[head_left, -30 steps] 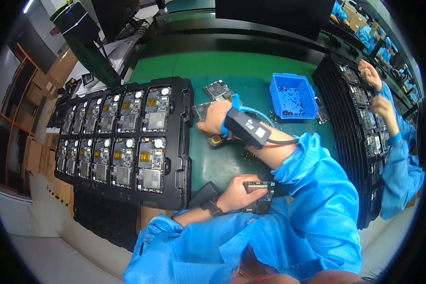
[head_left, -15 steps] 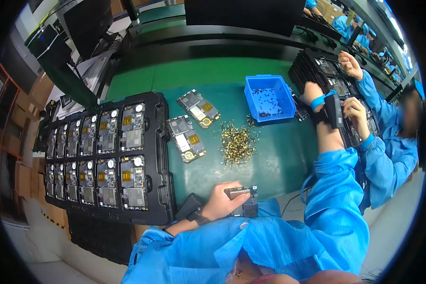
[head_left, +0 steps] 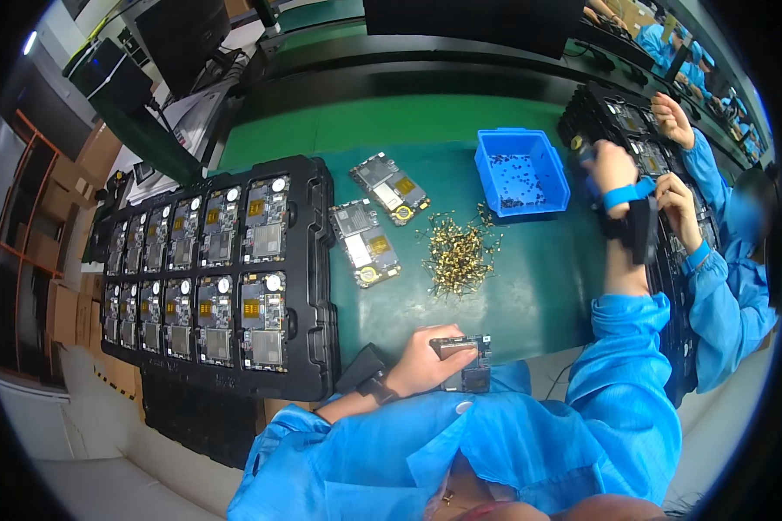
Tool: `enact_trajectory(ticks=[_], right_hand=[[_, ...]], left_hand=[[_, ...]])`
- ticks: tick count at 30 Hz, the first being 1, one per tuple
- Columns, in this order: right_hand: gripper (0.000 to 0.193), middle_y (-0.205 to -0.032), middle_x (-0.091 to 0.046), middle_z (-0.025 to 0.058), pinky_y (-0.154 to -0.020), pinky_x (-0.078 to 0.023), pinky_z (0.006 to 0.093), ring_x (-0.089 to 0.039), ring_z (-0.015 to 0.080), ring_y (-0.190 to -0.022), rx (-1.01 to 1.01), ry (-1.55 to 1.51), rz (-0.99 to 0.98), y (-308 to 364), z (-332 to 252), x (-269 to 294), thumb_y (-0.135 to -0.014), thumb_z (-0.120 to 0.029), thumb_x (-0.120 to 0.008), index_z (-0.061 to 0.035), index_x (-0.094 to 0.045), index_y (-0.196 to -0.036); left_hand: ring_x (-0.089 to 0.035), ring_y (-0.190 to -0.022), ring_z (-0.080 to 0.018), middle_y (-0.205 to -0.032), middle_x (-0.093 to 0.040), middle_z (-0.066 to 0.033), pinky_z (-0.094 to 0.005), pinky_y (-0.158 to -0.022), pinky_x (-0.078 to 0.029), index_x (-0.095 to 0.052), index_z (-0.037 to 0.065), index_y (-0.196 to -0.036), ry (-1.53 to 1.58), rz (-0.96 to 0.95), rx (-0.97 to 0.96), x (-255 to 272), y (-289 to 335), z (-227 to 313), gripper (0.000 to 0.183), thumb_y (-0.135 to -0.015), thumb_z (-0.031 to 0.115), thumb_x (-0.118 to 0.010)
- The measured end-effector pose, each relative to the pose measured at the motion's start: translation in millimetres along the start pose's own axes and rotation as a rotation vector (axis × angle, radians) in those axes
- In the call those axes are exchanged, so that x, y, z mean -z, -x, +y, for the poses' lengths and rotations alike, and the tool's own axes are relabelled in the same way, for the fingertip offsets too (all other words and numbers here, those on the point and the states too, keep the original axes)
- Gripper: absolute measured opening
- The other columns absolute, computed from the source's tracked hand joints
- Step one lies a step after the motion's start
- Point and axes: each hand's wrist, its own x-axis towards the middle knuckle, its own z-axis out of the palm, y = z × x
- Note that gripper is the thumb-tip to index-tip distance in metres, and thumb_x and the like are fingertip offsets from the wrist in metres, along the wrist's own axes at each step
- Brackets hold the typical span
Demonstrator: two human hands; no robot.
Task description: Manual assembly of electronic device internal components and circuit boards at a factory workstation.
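Near the table's front edge, my left hand (head_left: 426, 363) is closed around a dark circuit board (head_left: 473, 379), thumb across its upper face. My right hand (head_left: 614, 167) is out at the right, between the blue bin and the right-hand trays. It grips another circuit board (head_left: 582, 153), smeared by motion, with a yellow round spot at its top; its fingers are partly hidden. Two more circuit boards, an upper one (head_left: 389, 187) and a lower one (head_left: 362, 243), lie on the green mat (head_left: 391, 317). Beside them is a loose heap of small gold-and-black wired parts (head_left: 460, 256).
A black tray (head_left: 320, 286) with rows of circuit boards stands at left. The blue bin (head_left: 552, 181) holds small dark pieces. Stacked black trays (head_left: 585, 102) line the right side, where a co-worker's upper hand (head_left: 672, 119) and lower hand (head_left: 676, 204) are close to my right hand.
My right hand has moved slightly right, away from the blue bin, and the board in it has swung upward. My left hand keeps its board. The whole view has shifted a little.
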Motion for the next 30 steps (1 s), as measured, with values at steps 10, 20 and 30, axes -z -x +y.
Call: enact_trajectory(ticks=[10, 20, 30], right_hand=[[0.021, -0.082, -0.06, 0.0191, -0.075, -0.045, 0.0373, -0.058, 0.0325, -0.081, 0.44, -0.732, -0.119, 20.7, -175.7, 15.1, -0.074, -0.015, -0.056, -0.0004, -0.059, -0.09], [0.022, -0.087, -0.057, 0.0195, -0.072, -0.046, 0.0399, -0.057, 0.0321, -0.082, 0.548, -0.353, -0.117, 35.9, -214.2, -22.6, -0.068, -0.006, -0.058, -0.002, -0.056, -0.09], [0.017, -0.085, -0.056, 0.0118, -0.07, -0.044, 0.0379, -0.055, 0.0308, -0.081, 0.779, -0.829, -0.328, 131.0, -98.2, 10.6, -0.069, -0.01, -0.06, -0.0049, -0.057, -0.085]], left_hand=[[-0.045, -0.059, -0.0061, -0.065, -0.052, -0.0026, -0.0218, -0.052, -0.036, -0.056, -0.001, -0.073, 0.048, 0.003, 0.012, 2.1, 6.3, 1.7, 0.01, -0.074, 0.007, -0.062], [-0.051, -0.06, -0.0101, -0.065, -0.055, -0.0072, -0.0254, -0.056, -0.041, -0.058, 0.0, -0.076, 0.007, 0.015, 0.024, 4.1, 0.5, 2.4, 0.016, -0.073, 0.015, -0.063], [-0.044, -0.055, -0.0033, -0.057, -0.051, 0.0005, -0.0205, -0.049, -0.036, -0.057, 0.003, -0.074, 0.023, 0.055, 0.085, 1.8, -1.3, 2.3, 0.015, -0.076, 0.017, -0.063]])
